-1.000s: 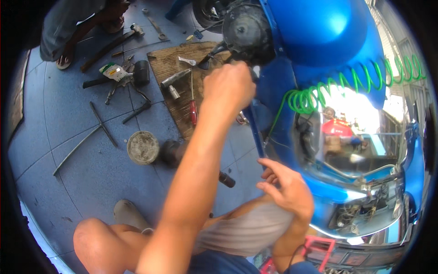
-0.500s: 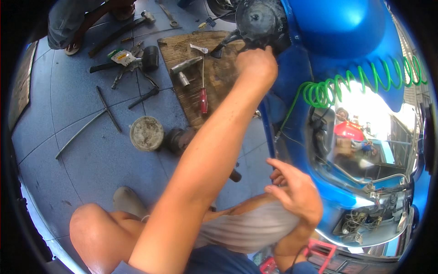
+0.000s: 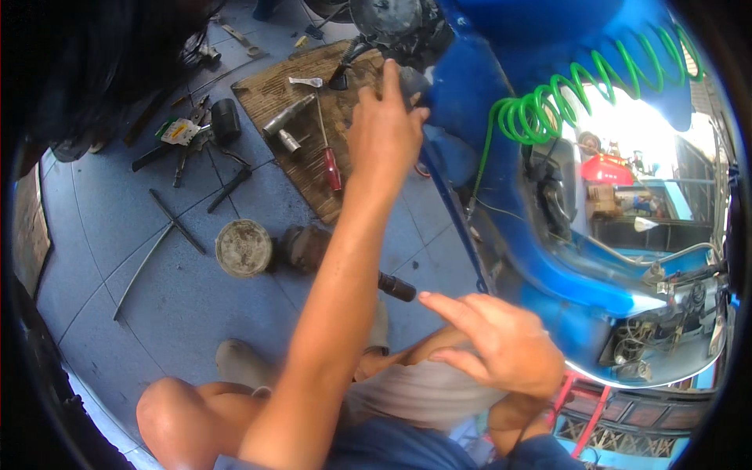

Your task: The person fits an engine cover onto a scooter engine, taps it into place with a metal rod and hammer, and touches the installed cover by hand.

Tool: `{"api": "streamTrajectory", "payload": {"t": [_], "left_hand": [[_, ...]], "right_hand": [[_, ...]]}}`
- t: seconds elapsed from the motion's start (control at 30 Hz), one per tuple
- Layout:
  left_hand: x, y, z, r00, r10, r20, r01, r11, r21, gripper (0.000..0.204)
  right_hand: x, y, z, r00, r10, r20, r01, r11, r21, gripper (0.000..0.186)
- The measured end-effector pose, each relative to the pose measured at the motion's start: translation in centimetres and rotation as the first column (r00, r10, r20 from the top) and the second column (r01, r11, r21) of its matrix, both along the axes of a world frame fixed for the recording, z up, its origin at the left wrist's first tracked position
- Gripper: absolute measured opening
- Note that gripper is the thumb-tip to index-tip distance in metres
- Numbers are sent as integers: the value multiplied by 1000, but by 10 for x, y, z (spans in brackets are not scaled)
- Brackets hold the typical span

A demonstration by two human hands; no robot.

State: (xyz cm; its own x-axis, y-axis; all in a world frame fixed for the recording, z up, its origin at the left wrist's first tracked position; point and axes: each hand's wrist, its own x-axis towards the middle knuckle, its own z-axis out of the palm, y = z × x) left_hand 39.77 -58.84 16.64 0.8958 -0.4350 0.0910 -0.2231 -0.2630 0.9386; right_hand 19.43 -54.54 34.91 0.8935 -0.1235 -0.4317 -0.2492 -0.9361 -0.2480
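My left hand [image 3: 385, 129] is raised over the cardboard [image 3: 270, 77], its fingers apart with the index stretched out and nothing held. Just beyond its fingertips is the dark, greasy round part [image 3: 388, 17] beside the blue body panel [image 3: 458, 86]. My right hand [image 3: 501, 341] hovers above my knee, fingers extended and thumb apart, holding nothing. The black cylindrical end [image 3: 397, 287] of a dark tool lies near its fingertips. On the cardboard rest a red-handled screwdriver [image 3: 333, 170], a silver T-shaped socket tool [image 3: 290, 115] and a short socket [image 3: 289, 141].
A black mallet [image 3: 225, 120], pliers and a packet lie left of the cardboard. Crossed thin rods [image 3: 176, 221] and a round tin [image 3: 244, 248] sit on the tiles. A green coiled hose [image 3: 533, 117] hangs along the blue vehicle. A person's dark hair [image 3: 102, 63] fills the upper left.
My left hand has drawn back from the round part, its fingers spreading. My right hand has shifted slightly down. A person's head has come in at the upper left; the view has moved.
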Motion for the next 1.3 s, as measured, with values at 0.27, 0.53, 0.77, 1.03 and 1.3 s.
{"api": "streamTrajectory", "payload": {"t": [0.27,0.53,0.77,1.03,1.3], "left_hand": [[5,18,4,997,-54,-55,59,994,90,87],[-13,11,4,997,-63,-33,64,996,58,98],[-18,4,-1,996,-45,-83,46,999,7,97],[-20,3,3,971,-30,-238,17,998,-56,100],[-14,10,-1,940,-101,-327,77,993,-85,95]], "right_hand": [[-9,-7,-1,997,55,57,-55,998,-2,69],[-10,-26,-15,996,-86,-2,86,996,-1,68],[-9,-40,-21,959,-272,-77,272,962,-15,65],[3,-47,-34,933,-323,-158,321,946,-35,61],[22,-37,-39,923,-334,-191,332,942,-42,59]]}}
